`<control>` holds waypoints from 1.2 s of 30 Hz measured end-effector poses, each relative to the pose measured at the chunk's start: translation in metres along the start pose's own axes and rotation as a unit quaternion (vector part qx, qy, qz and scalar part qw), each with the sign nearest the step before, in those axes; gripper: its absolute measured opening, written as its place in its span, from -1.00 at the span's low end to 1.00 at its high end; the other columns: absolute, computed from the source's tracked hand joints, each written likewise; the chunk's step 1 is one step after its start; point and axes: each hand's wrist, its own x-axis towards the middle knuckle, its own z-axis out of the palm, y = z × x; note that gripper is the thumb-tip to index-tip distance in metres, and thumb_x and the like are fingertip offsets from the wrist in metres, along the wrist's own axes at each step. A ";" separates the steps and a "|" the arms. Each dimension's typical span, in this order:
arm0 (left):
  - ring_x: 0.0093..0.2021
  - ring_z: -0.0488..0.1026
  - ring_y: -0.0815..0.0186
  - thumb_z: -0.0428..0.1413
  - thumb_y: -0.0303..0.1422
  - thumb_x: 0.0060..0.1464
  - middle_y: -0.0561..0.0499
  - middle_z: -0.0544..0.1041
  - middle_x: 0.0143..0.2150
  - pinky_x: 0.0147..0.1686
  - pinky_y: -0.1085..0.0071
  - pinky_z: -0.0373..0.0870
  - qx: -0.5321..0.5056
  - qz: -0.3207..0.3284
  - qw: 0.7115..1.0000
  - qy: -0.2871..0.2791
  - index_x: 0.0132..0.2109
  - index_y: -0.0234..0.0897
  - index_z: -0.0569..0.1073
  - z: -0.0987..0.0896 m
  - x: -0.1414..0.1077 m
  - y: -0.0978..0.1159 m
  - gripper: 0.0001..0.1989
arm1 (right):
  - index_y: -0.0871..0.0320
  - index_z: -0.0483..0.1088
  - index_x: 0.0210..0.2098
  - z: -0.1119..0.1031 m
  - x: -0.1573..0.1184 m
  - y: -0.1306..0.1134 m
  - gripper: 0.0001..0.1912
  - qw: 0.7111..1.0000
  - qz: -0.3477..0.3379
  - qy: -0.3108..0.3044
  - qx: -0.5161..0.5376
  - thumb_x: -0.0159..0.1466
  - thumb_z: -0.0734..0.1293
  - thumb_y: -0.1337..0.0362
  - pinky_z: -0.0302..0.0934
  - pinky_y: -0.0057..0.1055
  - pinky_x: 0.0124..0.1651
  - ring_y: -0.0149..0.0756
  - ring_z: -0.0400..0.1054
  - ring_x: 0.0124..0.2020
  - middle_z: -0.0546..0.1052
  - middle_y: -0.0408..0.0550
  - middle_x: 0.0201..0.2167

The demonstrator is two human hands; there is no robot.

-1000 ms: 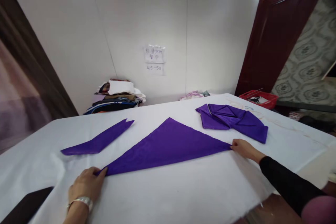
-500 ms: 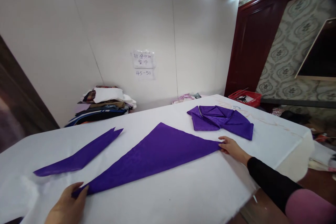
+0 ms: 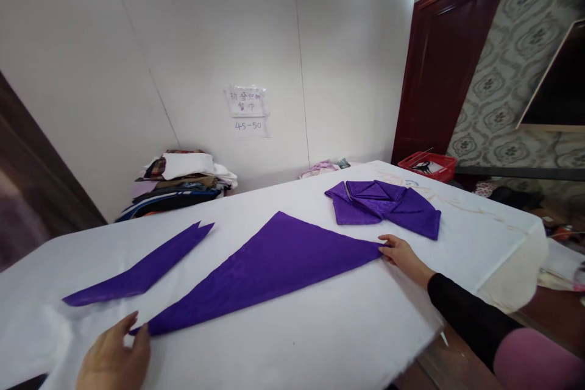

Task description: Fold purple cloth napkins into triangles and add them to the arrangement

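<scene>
A purple napkin (image 3: 269,268) lies on the white-covered table, folded into a wide triangle with its peak pointing away from me. At its left corner is my left hand (image 3: 114,353), the thumb touching the cloth and the index finger lifted apart from it. My right hand (image 3: 404,259) pinches the right corner between thumb and fingers. Beyond my left hand rests a narrow folded purple napkin (image 3: 141,271) with a notched end. Behind my right hand lies a purple arrangement of folded cloth (image 3: 384,204) with overlapping panels.
The white tabletop (image 3: 292,347) ends in a corner at the front right. A pile of folded clothes (image 3: 183,183) stands against the wall, below a handwritten paper sign (image 3: 248,111). A red basket (image 3: 427,166) is past the far right side.
My left hand's fingers have spread apart at the napkin's left corner. My right hand keeps its pinch, and the napkin lies almost the same. The view has shifted slightly.
</scene>
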 end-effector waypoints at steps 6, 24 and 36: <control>-0.11 0.42 0.13 -0.16 -0.17 0.00 -0.13 0.50 -0.15 0.00 0.27 0.30 -0.092 0.230 0.968 0.035 -0.15 -0.25 0.39 -0.024 -0.035 0.064 -0.62 | 0.16 0.31 -0.17 0.008 -0.009 -0.026 -0.64 0.999 -0.036 -0.018 -0.007 0.01 0.31 0.30 0.13 -0.50 -0.58 -0.47 0.23 -0.61 0.34 -0.24 -0.55; -0.05 0.37 0.18 0.11 -0.35 -0.02 -0.06 0.45 -0.07 -0.05 0.15 0.30 -0.379 0.334 0.850 -0.151 0.00 -0.20 0.32 -0.023 -0.144 0.238 -0.62 | 0.11 0.36 -0.11 0.135 -0.050 -0.099 -0.64 0.948 -0.166 -0.268 -0.037 0.08 0.25 0.33 0.27 -0.40 -0.36 -0.40 0.34 -0.42 0.40 -0.11 -0.30; -0.24 0.38 0.27 0.06 -0.39 -0.01 0.00 0.46 -0.25 -0.21 0.31 0.32 -0.456 0.210 0.842 -0.198 -0.19 -0.22 0.39 -0.010 -0.143 0.229 -0.82 | 0.10 0.43 -0.18 0.178 -0.069 -0.095 -0.68 0.890 -0.298 -0.298 -0.172 0.10 0.21 0.42 0.25 -0.28 -0.10 -0.25 0.38 -0.20 0.52 -0.07 -0.22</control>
